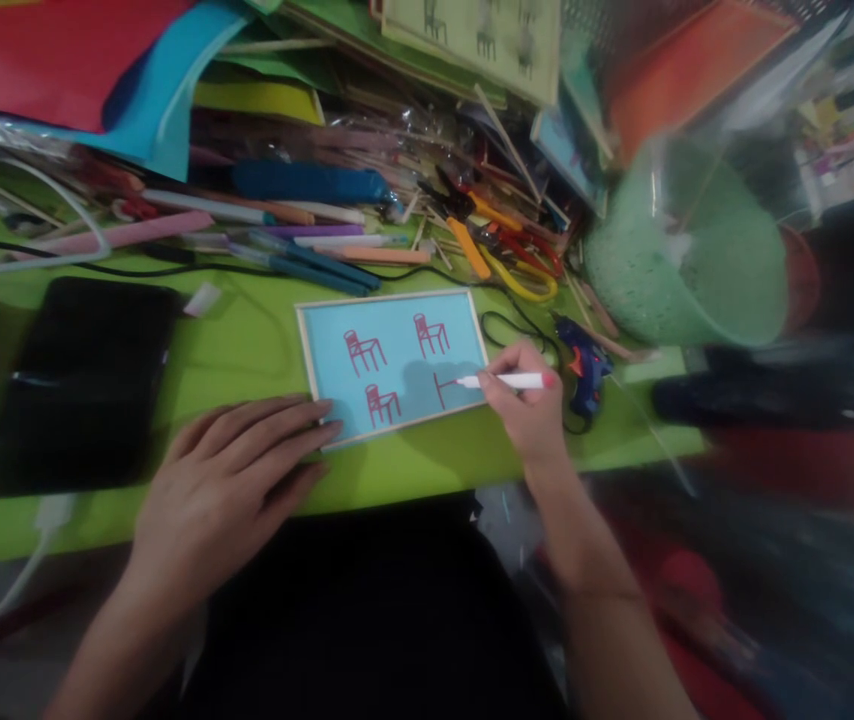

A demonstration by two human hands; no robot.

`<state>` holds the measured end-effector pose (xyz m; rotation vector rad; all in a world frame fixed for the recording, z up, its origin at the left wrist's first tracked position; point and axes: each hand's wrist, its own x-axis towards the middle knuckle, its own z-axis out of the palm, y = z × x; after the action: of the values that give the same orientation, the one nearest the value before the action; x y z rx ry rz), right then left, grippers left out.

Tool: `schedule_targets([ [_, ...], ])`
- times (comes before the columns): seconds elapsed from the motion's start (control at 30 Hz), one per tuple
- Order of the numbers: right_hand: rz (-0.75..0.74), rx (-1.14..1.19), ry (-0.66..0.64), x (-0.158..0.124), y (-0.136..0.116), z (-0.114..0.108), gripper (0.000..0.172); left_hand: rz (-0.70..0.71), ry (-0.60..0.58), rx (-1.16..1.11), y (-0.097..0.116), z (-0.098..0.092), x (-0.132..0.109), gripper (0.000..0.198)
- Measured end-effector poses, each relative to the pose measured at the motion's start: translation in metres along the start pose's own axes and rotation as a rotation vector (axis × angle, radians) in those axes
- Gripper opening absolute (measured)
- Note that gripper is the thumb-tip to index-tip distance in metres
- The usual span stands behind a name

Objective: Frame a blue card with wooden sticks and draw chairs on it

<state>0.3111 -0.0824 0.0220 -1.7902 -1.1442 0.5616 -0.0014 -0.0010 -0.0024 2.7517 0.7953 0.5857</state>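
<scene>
A light blue card (404, 375) with a pale wooden frame lies on the green table. It bears three red drawings of chairs and, at the lower right, a few red lines. My right hand (523, 400) pinches a white marker (509, 381) with a pink end, its tip at those lines. Flat beside the card, my left hand (239, 475) rests with its fingers stretched out, the fingertips on the card's lower left corner. Nothing is seen in my left hand, though its palm is hidden.
A black tablet (82, 385) lies left on the green table (397, 480). Pens, scissors (521, 270) and sticks crowd behind the card. A blue glue gun (584, 370) with its cord lies right, near a green basket (689, 250). Colored sheets are at the back.
</scene>
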Motion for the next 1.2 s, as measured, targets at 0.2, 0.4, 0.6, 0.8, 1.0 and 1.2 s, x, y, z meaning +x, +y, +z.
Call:
schedule_targets([
  [0.2, 0.009, 0.015, -0.017, 0.0009, 0.002, -0.0006, 0.013, -0.029, -0.015, -0.023, -0.0006, 0.0002, -0.0018, 0.032],
  [0.4, 0.011, 0.005, -0.022, 0.0012, 0.0001, -0.001, 0.013, -0.07, -0.012, -0.063, -0.0006, 0.0019, -0.0024, 0.032],
  [0.6, -0.006, -0.007, -0.004, 0.0009, -0.0021, -0.0011, 0.013, -0.066, -0.002, -0.064, -0.0011, 0.0026, -0.0024, 0.031],
  [0.8, -0.001, 0.002, -0.005, 0.0014, -0.001, -0.0011, 0.014, -0.054, 0.007, -0.08, -0.0021, 0.004, -0.0034, 0.034],
  [1.0, 0.0, -0.013, -0.016, 0.0018, 0.0007, -0.0025, 0.014, -0.046, -0.002, -0.066, -0.0011, 0.0022, -0.0022, 0.033],
  [1.2, -0.01, 0.017, -0.019, 0.0029, -0.0006, -0.0034, 0.014, -0.06, -0.002, -0.059, -0.0004, 0.0018, -0.0023, 0.03],
])
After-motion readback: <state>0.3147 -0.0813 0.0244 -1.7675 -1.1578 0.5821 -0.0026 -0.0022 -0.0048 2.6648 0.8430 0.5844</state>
